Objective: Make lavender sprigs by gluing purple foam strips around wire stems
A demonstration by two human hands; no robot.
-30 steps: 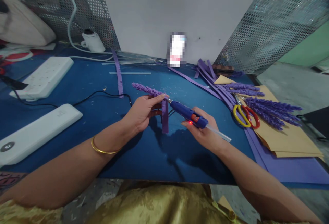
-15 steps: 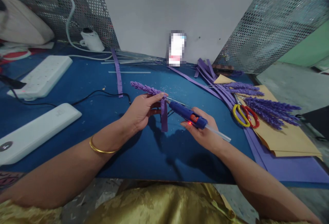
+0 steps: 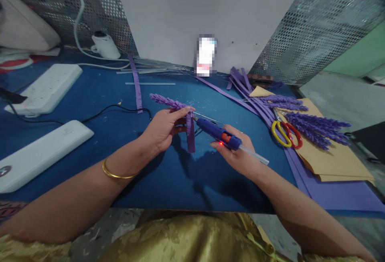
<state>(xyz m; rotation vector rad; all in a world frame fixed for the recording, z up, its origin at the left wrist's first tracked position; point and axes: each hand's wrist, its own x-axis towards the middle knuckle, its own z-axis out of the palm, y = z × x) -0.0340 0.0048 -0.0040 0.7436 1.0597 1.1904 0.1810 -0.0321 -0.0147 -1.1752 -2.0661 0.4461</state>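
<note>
My left hand [image 3: 162,127] pinches a purple foam lavender stem [image 3: 168,102] that points up and to the left over the blue table [image 3: 168,174]. A loose end of purple fringed strip [image 3: 190,133] hangs down from my fingers. My right hand [image 3: 237,154] grips a blue hot glue gun [image 3: 218,133] with a clear glue stick out of its back and a red light lit. Its nozzle touches the stem right beside my left thumb.
Red and yellow scissors [image 3: 284,134] lie to the right beside several finished lavender stems [image 3: 315,127] on brown paper [image 3: 339,162]. Purple foam strips [image 3: 240,93] run along the back. Two white power strips [image 3: 45,89] and a black cable [image 3: 120,109] lie on the left.
</note>
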